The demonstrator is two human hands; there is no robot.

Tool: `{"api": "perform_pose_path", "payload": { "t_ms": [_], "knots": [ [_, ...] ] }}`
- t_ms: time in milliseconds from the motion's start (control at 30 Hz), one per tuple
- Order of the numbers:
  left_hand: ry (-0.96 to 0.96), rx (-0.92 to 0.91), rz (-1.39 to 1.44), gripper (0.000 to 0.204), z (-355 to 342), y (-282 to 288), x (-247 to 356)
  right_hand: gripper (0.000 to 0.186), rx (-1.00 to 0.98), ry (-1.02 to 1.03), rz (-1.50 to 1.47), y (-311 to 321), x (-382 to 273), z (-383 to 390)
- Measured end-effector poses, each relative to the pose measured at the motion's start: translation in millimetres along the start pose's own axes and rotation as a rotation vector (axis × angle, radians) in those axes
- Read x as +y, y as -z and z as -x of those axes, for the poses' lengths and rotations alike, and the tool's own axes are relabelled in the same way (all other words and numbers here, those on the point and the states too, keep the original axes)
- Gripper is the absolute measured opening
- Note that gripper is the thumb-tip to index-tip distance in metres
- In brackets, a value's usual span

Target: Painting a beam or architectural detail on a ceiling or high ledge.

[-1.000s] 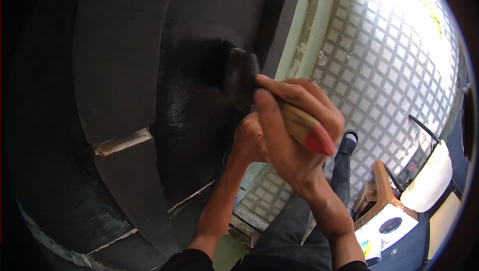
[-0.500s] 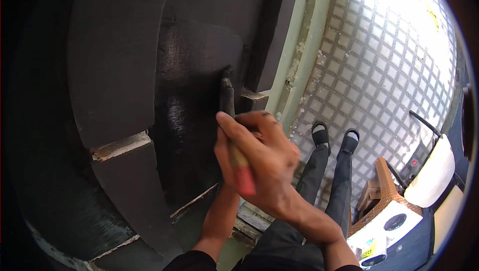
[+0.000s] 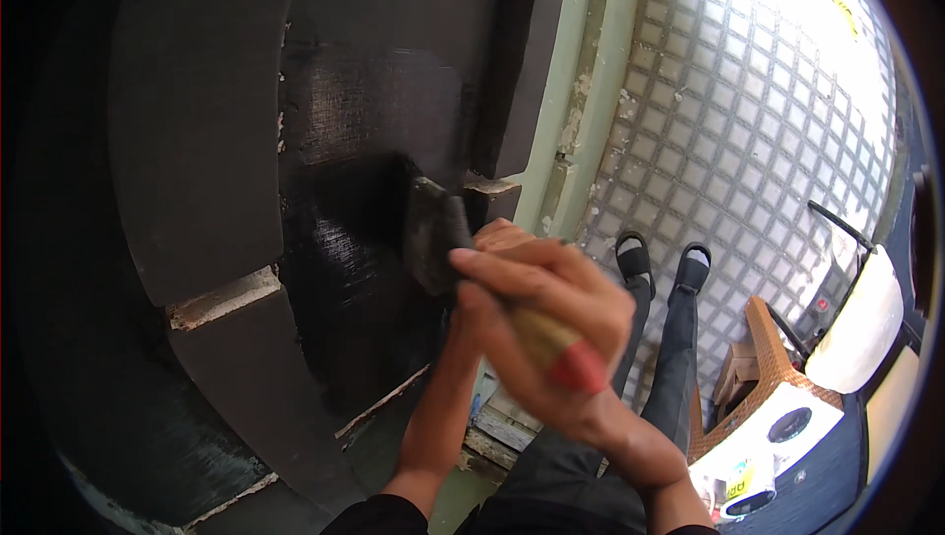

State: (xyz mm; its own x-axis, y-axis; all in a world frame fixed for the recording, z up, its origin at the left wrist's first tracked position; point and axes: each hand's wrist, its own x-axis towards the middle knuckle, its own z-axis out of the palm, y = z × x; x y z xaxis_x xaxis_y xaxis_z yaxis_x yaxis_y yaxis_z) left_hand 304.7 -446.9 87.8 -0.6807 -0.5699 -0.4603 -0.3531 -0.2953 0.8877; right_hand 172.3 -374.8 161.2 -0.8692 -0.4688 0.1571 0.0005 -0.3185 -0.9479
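My right hand [image 3: 566, 304] is closed around a paintbrush [image 3: 431, 235], whose wooden handle ends in a red tip. The brush's wide, dark head lies against a dark panel [image 3: 349, 338], where a wet, glossy black patch shows. Behind the right hand and brush is my left hand [image 3: 500, 232]. Only a few of its knuckles come into sight close to the panel's right side, so whether it grips anything is hidden.
Dark raised boards [image 3: 202, 141] with chipped, pale ends frame the panel. A pale green frame [image 3: 581, 92] runs along its right. Beyond lie a tiled floor [image 3: 709, 122], my sandalled feet, a woven-edged chair [image 3: 773, 368], and a white can [image 3: 748, 491] at lower right.
My right hand has shifted to the right and slightly down, turning the brush so its broad side shows. The brush head has moved a little left and down on the panel.
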Motion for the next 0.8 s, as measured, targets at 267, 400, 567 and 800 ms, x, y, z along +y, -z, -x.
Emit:
{"api": "perform_pose_path", "payload": {
  "t_ms": [267, 400, 567, 800],
  "knots": [
    [-0.745, -0.205, -1.067, 0.008, -52.2, -2.0, 30.0, 0.025, 0.104, -0.470, -0.530, 19.6, 51.7, -26.4],
    [-0.754, -0.219, -1.081, 0.017, -51.5, -3.9, 36.3, 0.024, 0.195, -0.510, -0.424, 25.3, 67.4, -17.1],
    [-0.758, -0.209, -1.085, 0.019, -50.7, -2.3, 37.3, 0.032, 0.133, -0.421, -0.429, 36.2, 38.5, -30.5],
    [-0.713, -0.250, -1.029, 0.018, -52.6, -1.9, 35.2, 0.029, 0.051, -0.493, -0.615, 10.7, 64.7, -39.6]
  ]
}}
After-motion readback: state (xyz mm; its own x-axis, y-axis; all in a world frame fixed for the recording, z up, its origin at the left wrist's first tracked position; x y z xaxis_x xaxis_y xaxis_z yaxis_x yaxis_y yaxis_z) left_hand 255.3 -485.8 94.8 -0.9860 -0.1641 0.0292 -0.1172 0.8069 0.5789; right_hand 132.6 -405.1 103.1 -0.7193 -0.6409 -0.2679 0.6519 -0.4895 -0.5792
